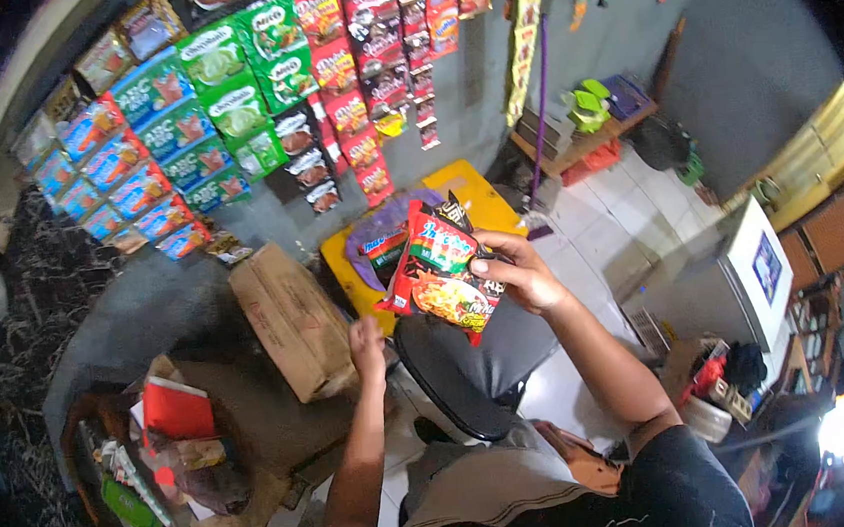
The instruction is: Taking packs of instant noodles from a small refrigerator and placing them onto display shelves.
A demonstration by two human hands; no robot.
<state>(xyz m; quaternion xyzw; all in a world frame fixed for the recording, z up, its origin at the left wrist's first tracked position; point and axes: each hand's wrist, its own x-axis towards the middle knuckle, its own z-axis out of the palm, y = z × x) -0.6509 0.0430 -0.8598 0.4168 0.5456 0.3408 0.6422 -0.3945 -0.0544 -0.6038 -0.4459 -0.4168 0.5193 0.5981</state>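
Observation:
My right hand [521,274] grips the right side of a red-and-black instant noodle packet [446,284], thumb across its front. The dark top of another packet [452,213] shows behind it; how much of that one lies in my grip is hidden. To the left, my left hand [368,349] is raised beside a cardboard box [291,320], fingers partly curled, with nothing seen in it. Beyond the packets, a purple plastic basin [354,248] rests on a yellow tabletop [487,190]. Another dark noodle packet [383,250] appears at the basin, partly covered by the held one.
Drink sachet strips [236,114] hang along the grey wall. A black padded seat [469,372] stands right before me. At lower left is a container [238,438] of mixed packets. A white-topped refrigerator [758,272] and a low wooden table [570,152] stand to the right.

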